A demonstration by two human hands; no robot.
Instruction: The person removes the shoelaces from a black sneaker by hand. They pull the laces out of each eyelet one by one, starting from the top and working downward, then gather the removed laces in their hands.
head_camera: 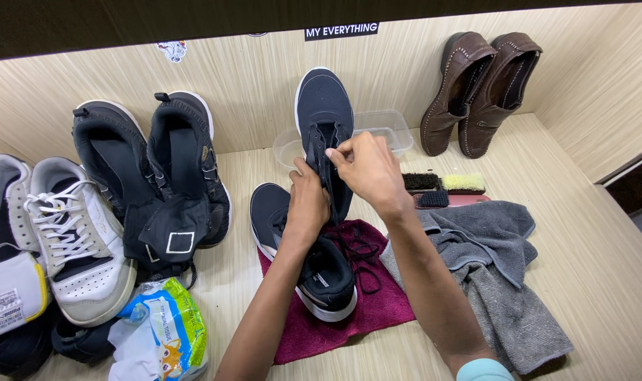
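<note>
My left hand grips the side of a dark navy sneaker held upright, toe pointing away from me. My right hand pinches the black lace at the sneaker's tongue. Below the hands a second navy sneaker with a white sole lies on a maroon cloth. A loose black lace lies coiled on that cloth beside it.
A clear plastic tub stands behind the held shoe. Brushes and a grey towel lie to the right, brown loafers at the back wall. Black high-tops, white sneakers and a tissue pack fill the left.
</note>
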